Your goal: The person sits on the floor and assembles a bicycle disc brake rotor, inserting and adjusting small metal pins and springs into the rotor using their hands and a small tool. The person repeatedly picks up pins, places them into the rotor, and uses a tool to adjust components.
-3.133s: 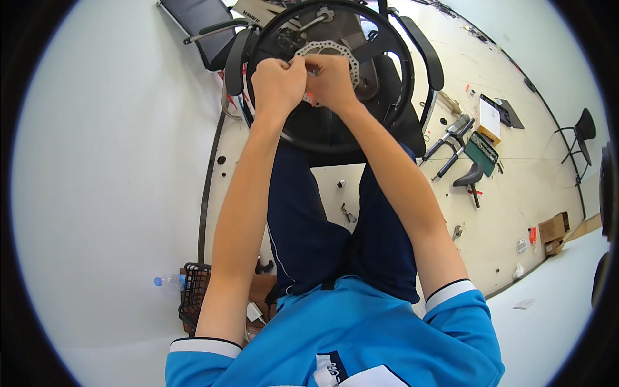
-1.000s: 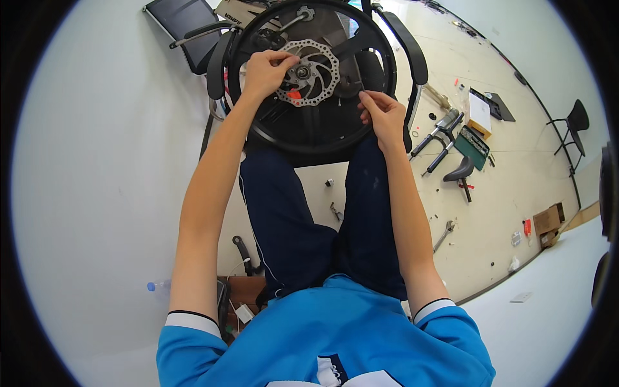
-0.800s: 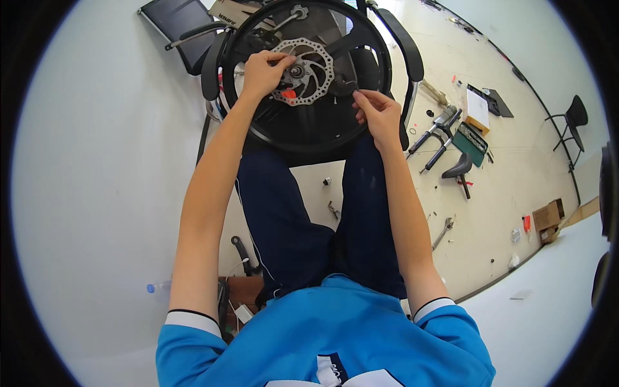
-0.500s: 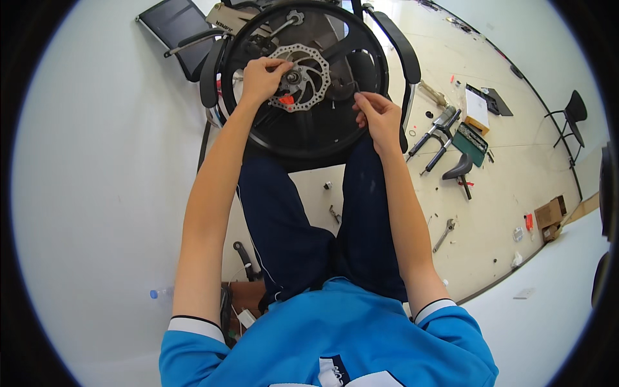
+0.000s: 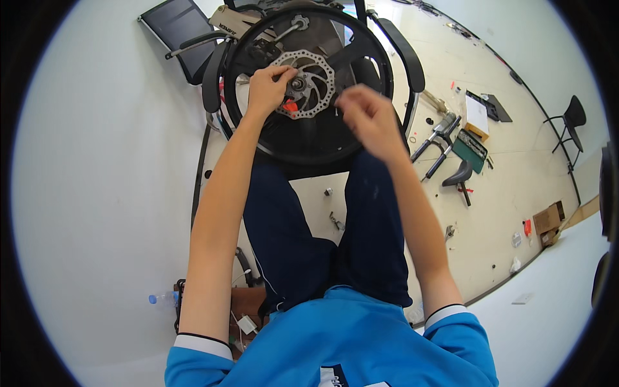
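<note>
A black wheel [image 5: 388,72] lies flat across an armchair in front of my knees. On its hub sits a silver, perforated brake disc [image 5: 331,84] with curved spokes. My left hand [image 5: 264,91] rests over the disc's left side, thumb and forefinger pinched together beside the hub; anything between them is hidden. A small orange-red piece [image 5: 290,105] shows on the disc just below those fingers. Motion blurs my right hand [image 5: 373,121], which hovers over the wheel to the right of the disc; its fingers curl, but their grip is unclear.
Armrests [image 5: 406,55] flank the wheel. On the floor at right lie a bicycle fork [image 5: 440,138], a green tool case [image 5: 469,149], a saddle [image 5: 458,174] and an adjustable wrench [image 5: 449,231]. Farther off are a carton [image 5: 547,219] and a black chair [image 5: 573,117]. A bottle [image 5: 166,299] is at lower left.
My right hand has swung left and inward, closer to the disc, and turned blurry. My left hand keeps its pinch by the hub. The whole view has shifted slightly.
</note>
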